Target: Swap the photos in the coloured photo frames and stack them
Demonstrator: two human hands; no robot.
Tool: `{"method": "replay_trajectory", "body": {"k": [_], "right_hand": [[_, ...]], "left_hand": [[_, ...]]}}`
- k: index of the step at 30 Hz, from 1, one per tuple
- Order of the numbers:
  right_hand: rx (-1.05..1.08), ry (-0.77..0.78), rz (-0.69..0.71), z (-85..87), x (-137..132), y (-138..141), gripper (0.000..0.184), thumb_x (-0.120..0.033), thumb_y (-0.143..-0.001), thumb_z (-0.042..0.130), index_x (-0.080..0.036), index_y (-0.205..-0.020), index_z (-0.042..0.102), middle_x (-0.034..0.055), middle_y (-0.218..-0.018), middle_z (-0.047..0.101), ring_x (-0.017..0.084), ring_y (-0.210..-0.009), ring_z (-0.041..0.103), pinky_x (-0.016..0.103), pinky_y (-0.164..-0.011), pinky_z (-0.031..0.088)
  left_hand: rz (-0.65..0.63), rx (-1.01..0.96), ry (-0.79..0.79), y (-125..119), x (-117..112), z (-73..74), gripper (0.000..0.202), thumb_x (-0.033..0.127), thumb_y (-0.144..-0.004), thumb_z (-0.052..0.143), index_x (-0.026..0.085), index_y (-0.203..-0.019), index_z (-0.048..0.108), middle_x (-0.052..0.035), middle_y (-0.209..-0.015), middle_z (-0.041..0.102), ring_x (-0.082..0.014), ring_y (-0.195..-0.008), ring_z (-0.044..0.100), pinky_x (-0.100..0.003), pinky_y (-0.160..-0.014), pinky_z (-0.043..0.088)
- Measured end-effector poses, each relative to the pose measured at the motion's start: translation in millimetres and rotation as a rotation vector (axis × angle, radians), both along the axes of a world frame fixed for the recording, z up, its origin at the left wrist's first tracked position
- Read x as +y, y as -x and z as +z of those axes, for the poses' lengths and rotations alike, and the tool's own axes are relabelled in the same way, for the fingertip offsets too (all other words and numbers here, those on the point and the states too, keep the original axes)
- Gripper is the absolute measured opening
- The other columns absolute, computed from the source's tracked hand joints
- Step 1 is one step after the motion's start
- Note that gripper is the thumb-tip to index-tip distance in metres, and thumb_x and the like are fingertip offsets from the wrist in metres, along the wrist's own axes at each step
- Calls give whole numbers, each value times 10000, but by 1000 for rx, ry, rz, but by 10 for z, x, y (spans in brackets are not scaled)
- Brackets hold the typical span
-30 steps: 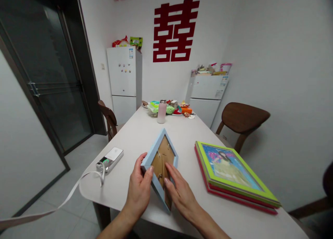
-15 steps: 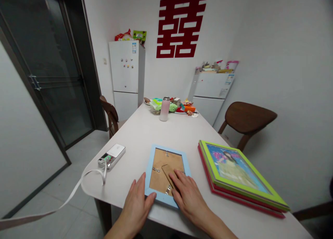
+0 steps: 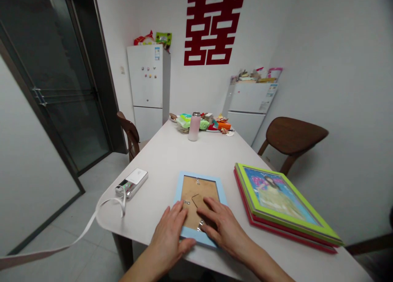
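Observation:
A light blue picture frame (image 3: 201, 177) lies face down near the table's front edge, its brown backing board (image 3: 190, 186) facing up. Small metal clasps and hangers show around the board, and a stand flap outline sits at its middle. My left hand (image 3: 172, 228) rests over the frame's left edge, fingers stretched onto the board's margin, thumb by the lower edge. Across the lower right of the board lies my right hand (image 3: 222, 222), fingers spread, its thumb close to the bottom metal clasp (image 3: 200, 225). Neither hand holds anything that I can see.
Stacked frames, a green picture frame (image 3: 285, 196) on top, lie to the right. A white power bank (image 3: 132, 183) with a cable lies left. Farther back stand a pink bottle (image 3: 194, 127) and assorted packets (image 3: 222, 125). Wooden chairs (image 3: 294, 136) flank the table.
My left hand has moved right and up, from the frame's side onto its left edge and board. My right hand has shifted slightly right and lower. The frame has moved slightly right.

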State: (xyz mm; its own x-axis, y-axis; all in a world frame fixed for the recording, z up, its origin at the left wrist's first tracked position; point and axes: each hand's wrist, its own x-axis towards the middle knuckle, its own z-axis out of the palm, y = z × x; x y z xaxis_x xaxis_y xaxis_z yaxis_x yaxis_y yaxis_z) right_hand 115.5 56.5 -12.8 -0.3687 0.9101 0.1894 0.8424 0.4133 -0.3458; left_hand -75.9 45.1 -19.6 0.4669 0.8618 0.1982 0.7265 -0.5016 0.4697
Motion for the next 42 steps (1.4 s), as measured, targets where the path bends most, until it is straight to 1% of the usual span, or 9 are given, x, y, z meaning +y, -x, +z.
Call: {"method": "replay_trajectory", "body": {"k": [4, 10, 14, 18, 22, 29, 33, 37, 42], "right_hand": [[77, 35, 75, 12, 57, 47, 233, -234, -674, 545, -260, -884, 642, 84, -1180, 475, 247, -1109, 393, 420, -896, 309], [132, -24, 37, 24, 47, 132, 130, -222, -698, 526, -233, -738, 649, 62, -1060, 536, 206, -1014, 452, 359, -852, 349], [136, -42, 5, 78, 110, 217, 154, -256, -731, 493, -230, -775, 638, 52, -1000, 558, 191, -946, 476, 335, -813, 363], [69, -86, -48, 73, 290, 377, 188, -271, -749, 474, -245, -840, 636, 39, -904, 585, 179, -870, 493, 308, -765, 360], [11, -110, -119, 32, 441, 497, 174, -258, -748, 470, -233, -781, 639, 39, -819, 590, 177, -826, 486, 292, -722, 342], [1, -115, -230, -29, 530, 558, 159, -204, -727, 465, -153, -736, 615, 80, -805, 587, 187, -802, 481, 292, -710, 327], [6, -100, -188, 11, 521, 450, 192, -244, -746, 445, -177, -773, 623, 53, -817, 598, 164, -816, 490, 255, -742, 330], [-16, -83, -186, 72, 468, 103, 252, -181, -724, 427, -156, -891, 615, 69, -918, 589, 167, -885, 481, 244, -792, 320], [-74, -43, -231, 51, 425, -261, 255, -98, -646, 435, -147, -774, 649, 81, -852, 587, 179, -845, 484, 251, -767, 329]], "left_hand": [[-67, 9, 23, -43, 54, 47, 415, 298, -642, 644, 181, -1017, 511, -112, -1215, 459, -240, -1150, 370, -457, -973, 229], [-60, -37, 7, -48, 50, 1, 328, 280, -619, 673, 189, -901, 531, -92, -1151, 512, -234, -1088, 437, -449, -966, 234], [-63, -77, -3, -47, 49, -6, 297, 257, -606, 684, 191, -847, 522, -78, -1130, 525, -225, -1071, 447, -433, -971, 225], [-59, -83, 0, -57, 56, 14, 298, 249, -596, 695, 187, -825, 515, -74, -1131, 523, -220, -1067, 448, -425, -976, 215], [-52, -75, 4, -62, 59, 21, 310, 268, -589, 698, 188, -824, 513, -76, -1135, 522, -223, -1067, 448, -435, -971, 221], [-55, -85, -25, -70, 41, 6, 324, 241, -590, 694, 190, -841, 496, -69, -1114, 531, -222, -1045, 467, -458, -959, 240], [-56, -81, -32, -57, 31, 18, 305, 246, -595, 692, 191, -820, 495, -74, -1096, 541, -227, -1035, 475, -466, -951, 256], [-57, -62, -12, -41, 30, 24, 303, 262, -591, 699, 186, -807, 500, -85, -1100, 540, -231, -1047, 469, -462, -954, 259], [-62, -64, -24, -47, 37, 5, 323, 265, -592, 699, 173, -831, 502, -104, -1097, 542, -240, -1059, 460, -469, -957, 253]]}}
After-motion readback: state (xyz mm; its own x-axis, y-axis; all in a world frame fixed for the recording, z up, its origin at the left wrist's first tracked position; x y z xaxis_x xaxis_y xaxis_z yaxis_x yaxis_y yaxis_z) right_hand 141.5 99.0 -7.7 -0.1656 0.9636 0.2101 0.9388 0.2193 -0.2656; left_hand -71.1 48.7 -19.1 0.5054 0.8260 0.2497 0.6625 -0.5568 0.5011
